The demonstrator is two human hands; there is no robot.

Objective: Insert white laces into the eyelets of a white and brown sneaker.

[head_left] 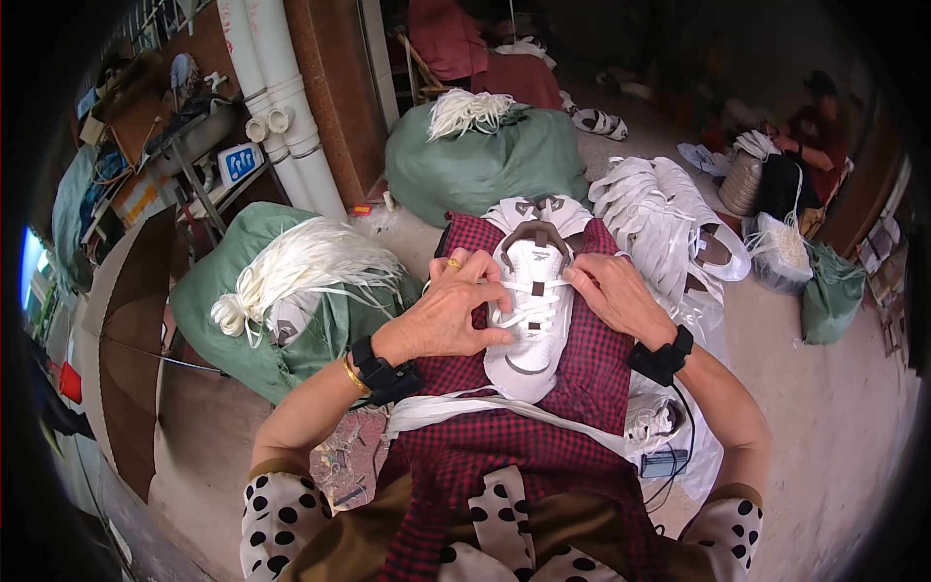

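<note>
A white sneaker [530, 364] with brown trim lies on my lap over a red-and-black checked cloth [599, 373], its toe toward me. White shoelace [531, 308] crosses its tongue through several eyelets. My left hand [448, 308] is at the shoe's left side, fingers curved and thumb apart from them, with the lace showing in the gap. On the other side my right hand [616, 296] pinches the lace near the upper eyelets. Another pale shoe [558, 209] rests just beyond, partly hidden behind the sneaker.
Bundles of white laces [315, 267] lie on a green sack [218, 291] to my left; a second green sack [485, 160] stands ahead. Several white shoes [650, 199] are piled at my right. An umbrella [126, 339] stands far left. A person [819, 136] sits back right.
</note>
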